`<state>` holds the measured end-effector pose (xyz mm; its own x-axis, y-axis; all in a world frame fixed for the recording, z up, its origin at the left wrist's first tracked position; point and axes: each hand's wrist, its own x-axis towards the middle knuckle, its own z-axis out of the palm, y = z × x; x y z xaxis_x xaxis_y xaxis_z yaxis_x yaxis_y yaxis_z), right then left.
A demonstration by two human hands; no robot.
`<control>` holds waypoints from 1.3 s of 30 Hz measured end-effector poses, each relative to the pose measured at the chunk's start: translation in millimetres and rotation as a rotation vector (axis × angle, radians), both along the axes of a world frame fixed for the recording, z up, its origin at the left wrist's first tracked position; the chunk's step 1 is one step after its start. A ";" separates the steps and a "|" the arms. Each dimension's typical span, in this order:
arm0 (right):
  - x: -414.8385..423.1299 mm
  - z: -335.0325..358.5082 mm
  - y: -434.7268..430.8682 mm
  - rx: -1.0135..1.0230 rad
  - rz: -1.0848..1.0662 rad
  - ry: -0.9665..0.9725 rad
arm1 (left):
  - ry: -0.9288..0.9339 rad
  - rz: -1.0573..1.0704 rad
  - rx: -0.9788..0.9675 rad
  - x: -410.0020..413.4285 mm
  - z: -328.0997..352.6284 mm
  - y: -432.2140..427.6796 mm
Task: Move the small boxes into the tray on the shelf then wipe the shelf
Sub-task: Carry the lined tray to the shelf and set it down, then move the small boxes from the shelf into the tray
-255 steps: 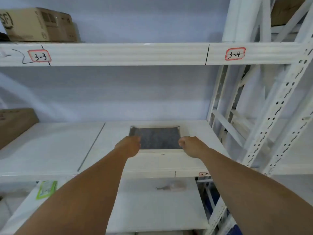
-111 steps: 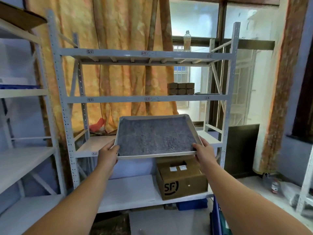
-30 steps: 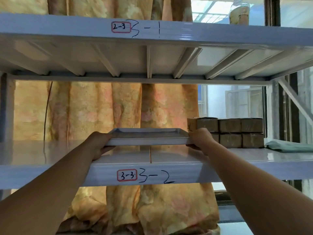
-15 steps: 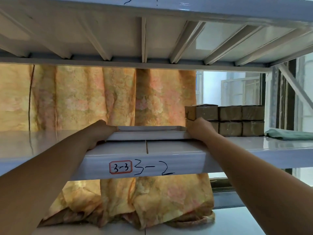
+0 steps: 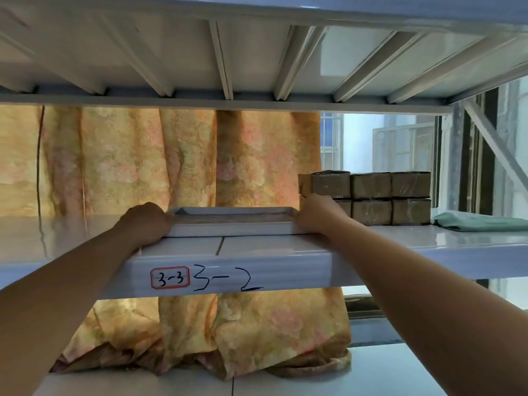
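Setting tray (image 5: 233, 224) flat on shelf (image 5: 400, 244), left hand (image 5: 144, 224) and right hand (image 5: 314, 214) curled around its ends; boxes (image 5: 371, 197) just right of tray, next needing release, then reach.

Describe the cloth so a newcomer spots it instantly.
Find the white shelf marked 3-2. Right of the tray stands a stack of brown boxes; past them, at the far right, lies the cloth. It is the only soft, flat, pale green thing there.
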<state>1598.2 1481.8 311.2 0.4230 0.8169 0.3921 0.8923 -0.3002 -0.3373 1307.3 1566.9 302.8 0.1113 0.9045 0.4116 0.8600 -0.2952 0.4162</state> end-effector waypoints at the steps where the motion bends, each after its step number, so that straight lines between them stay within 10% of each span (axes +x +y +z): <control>1: 1.4 0.7 0.7 -0.004 0.001 -0.003 | -0.002 0.020 0.008 -0.9 -0.1 -0.3; 16: 11.3 0.6 -4.8 -0.020 0.116 -0.032 | 0.045 0.094 0.259 3.0 1.3 -11.9; 28: 33.9 40.0 -43.0 0.551 0.047 -0.458 | 0.065 -0.395 0.547 140.2 49.8 -64.2; 39: 88.7 66.9 -48.0 0.312 -0.113 -0.162 | 0.067 -0.542 0.324 253.8 71.8 -68.6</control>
<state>1686.9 1433.7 378.1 0.4154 0.5990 0.6846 0.9089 -0.3048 -0.2848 1561.0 1498.3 374.7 0.5539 0.5429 0.6312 0.5739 -0.7982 0.1830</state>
